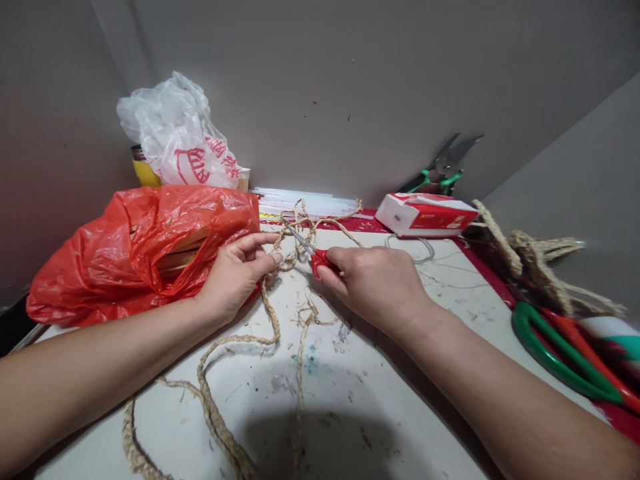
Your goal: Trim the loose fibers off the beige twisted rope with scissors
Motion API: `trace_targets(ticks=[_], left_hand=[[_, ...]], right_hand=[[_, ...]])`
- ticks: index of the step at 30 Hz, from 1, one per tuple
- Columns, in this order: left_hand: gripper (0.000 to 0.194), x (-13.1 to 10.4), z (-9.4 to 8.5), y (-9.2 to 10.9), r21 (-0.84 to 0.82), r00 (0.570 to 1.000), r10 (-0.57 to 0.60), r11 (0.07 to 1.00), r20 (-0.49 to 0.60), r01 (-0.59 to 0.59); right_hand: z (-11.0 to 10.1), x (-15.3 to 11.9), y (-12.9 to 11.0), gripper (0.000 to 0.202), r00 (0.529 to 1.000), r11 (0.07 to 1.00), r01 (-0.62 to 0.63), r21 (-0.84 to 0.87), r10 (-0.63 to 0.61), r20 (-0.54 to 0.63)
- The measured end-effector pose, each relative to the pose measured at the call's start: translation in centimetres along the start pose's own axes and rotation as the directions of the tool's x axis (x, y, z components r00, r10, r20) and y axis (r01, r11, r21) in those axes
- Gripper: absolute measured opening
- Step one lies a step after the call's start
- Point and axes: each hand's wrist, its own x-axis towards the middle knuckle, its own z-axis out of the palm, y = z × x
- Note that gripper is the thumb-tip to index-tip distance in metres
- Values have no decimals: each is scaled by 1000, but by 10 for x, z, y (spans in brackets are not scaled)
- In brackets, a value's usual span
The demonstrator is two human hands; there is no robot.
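right hand gripping red-handled scissors, long axis slanting, tips forward-left

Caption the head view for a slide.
Beside a red bag, the left hand holds braided cord; the right hand grips red-handled scissors.

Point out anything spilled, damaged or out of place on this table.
The white tabletop looks untidy, with blue-green stains and small dark bits scattered over it. The crinkled red plastic bag gapes at its front, baring pale brown strips; whether it is torn is unclear.
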Motion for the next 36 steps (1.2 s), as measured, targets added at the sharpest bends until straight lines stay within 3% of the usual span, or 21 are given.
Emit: trace_targets(ticks=[14,20,28,36], left_hand=[[28,1,1,-2,48,1000,29,998,-13,-28],[28,0,2,0,-27,1000,-22,999,-22,22],[25,3,-2,-2,-163,981,-133,974,142,156],[23,5,-3,-1,-203,959,-137,961,248,190]], right_hand=[[-2,-1,-6,37,998,1000,-7,-22,9,65],[3,0,-1,36,998,998,-58,13,58,-5],[5,-1,-3,35,999,999,44,26,-44,-16],[9,1,7,35,1000,999,-3,41,4,-18]])
